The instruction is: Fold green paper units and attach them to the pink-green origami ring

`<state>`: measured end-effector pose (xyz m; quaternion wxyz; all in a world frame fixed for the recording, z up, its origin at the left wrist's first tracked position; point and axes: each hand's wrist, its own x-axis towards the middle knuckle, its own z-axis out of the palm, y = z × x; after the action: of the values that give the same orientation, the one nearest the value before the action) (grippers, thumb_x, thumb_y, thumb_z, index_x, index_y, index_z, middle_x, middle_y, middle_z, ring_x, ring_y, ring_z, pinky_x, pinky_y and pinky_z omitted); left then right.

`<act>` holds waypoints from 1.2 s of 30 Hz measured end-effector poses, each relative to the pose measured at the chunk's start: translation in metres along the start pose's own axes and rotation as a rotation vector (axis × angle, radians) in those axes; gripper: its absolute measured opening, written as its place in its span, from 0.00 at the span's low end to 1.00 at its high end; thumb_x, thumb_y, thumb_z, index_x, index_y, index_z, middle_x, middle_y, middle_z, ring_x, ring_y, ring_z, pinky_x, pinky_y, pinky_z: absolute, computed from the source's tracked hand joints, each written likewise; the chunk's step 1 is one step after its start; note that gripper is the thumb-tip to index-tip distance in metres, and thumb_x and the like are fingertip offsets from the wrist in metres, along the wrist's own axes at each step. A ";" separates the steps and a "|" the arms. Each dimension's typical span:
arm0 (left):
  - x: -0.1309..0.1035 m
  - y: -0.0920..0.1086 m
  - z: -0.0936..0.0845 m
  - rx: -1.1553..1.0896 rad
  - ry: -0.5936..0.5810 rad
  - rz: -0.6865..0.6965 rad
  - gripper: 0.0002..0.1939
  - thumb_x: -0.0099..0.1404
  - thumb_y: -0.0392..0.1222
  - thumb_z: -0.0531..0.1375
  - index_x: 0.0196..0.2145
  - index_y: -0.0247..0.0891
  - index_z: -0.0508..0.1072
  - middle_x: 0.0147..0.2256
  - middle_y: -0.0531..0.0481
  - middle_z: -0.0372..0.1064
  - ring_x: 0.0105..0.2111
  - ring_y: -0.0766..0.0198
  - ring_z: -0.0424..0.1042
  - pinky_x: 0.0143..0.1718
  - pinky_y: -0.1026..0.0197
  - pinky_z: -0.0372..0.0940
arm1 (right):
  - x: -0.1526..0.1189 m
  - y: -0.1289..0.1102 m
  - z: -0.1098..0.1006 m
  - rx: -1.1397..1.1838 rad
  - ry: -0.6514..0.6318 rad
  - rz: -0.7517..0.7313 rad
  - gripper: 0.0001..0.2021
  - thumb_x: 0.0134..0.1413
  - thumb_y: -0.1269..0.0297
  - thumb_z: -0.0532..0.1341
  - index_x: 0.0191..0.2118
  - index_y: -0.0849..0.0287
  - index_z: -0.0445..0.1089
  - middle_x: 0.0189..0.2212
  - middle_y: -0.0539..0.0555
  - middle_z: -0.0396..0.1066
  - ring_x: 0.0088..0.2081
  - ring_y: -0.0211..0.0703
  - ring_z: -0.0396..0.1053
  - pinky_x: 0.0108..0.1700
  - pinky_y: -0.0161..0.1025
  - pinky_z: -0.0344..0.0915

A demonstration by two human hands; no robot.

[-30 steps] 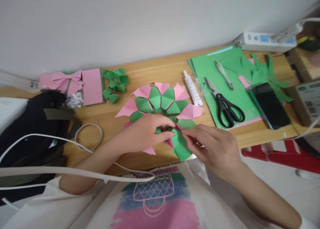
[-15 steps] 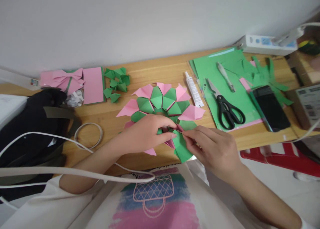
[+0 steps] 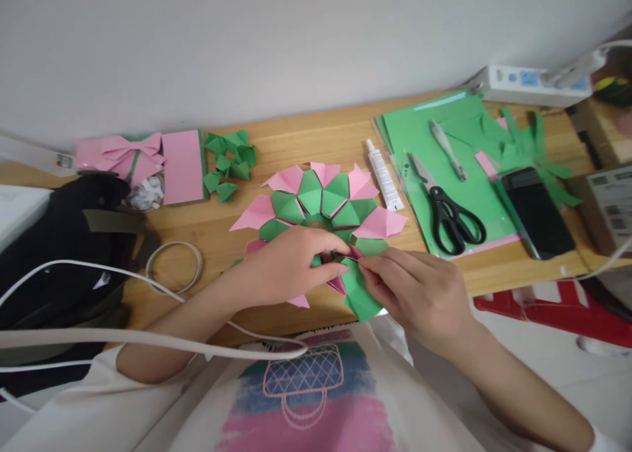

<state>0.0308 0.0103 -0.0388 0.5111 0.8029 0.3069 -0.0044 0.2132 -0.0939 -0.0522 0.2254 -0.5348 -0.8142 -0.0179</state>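
Observation:
A round wreath of folded paper (image 3: 310,194), green pieces inside and pink points outside, lies on the table before me. My left hand (image 3: 296,261) reaches over its middle, thumb and index finger closing on the inner edge of a fold. My right hand (image 3: 417,291) pinches the same near-right part, where a green paper piece (image 3: 359,291) hangs toward my shirt. The fingertips of both hands almost meet there. My left palm hides the wreath's near-left side.
Behind the wreath lie a glue tube (image 3: 384,175) and several small folded green pieces (image 3: 232,162). On the right, scissors (image 3: 451,218) and a pen (image 3: 447,150) rest on green sheets (image 3: 409,126), beside a phone (image 3: 536,212). White cables (image 3: 148,343) cross my left forearm.
Both hands keep their pinch at the same part of the wreath. The view has shifted very slightly; otherwise hardly anything differs.

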 end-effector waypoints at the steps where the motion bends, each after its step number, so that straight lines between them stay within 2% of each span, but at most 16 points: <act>1: 0.000 0.000 0.000 0.000 -0.001 -0.001 0.09 0.66 0.38 0.59 0.43 0.40 0.77 0.40 0.54 0.79 0.39 0.63 0.76 0.40 0.63 0.66 | 0.000 0.000 0.000 0.000 -0.002 -0.001 0.04 0.60 0.73 0.60 0.34 0.60 0.70 0.26 0.49 0.76 0.25 0.35 0.70 0.26 0.36 0.60; 9: -0.001 0.000 0.000 0.022 0.005 0.013 0.09 0.67 0.39 0.59 0.42 0.41 0.78 0.40 0.55 0.79 0.40 0.63 0.75 0.41 0.63 0.65 | 0.001 0.000 -0.003 0.012 -0.024 -0.018 0.05 0.61 0.74 0.60 0.34 0.62 0.71 0.26 0.51 0.76 0.25 0.37 0.71 0.26 0.37 0.60; 16: -0.002 0.000 0.001 0.050 0.003 0.022 0.09 0.68 0.39 0.58 0.43 0.40 0.78 0.40 0.55 0.79 0.39 0.64 0.75 0.41 0.64 0.65 | 0.004 0.003 -0.004 0.023 -0.055 -0.034 0.10 0.63 0.74 0.56 0.31 0.61 0.71 0.27 0.51 0.77 0.26 0.36 0.71 0.25 0.37 0.59; 26: -0.003 0.001 0.002 0.077 -0.005 0.034 0.10 0.69 0.40 0.57 0.44 0.42 0.77 0.42 0.55 0.79 0.40 0.63 0.75 0.42 0.62 0.66 | 0.010 0.013 -0.015 0.085 -0.242 -0.061 0.11 0.64 0.72 0.55 0.34 0.61 0.74 0.26 0.52 0.75 0.28 0.38 0.72 0.27 0.35 0.59; 36: -0.005 -0.001 0.004 0.080 -0.022 0.060 0.11 0.70 0.39 0.55 0.44 0.42 0.77 0.42 0.55 0.78 0.41 0.64 0.75 0.41 0.64 0.67 | 0.011 0.017 -0.019 0.077 -0.258 -0.119 0.12 0.64 0.73 0.54 0.36 0.61 0.75 0.26 0.53 0.76 0.26 0.38 0.71 0.26 0.35 0.60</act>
<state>0.0278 0.0051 -0.0401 0.4817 0.8315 0.2766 -0.0103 0.2313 -0.0820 -0.0348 0.1379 -0.4744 -0.8667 0.0692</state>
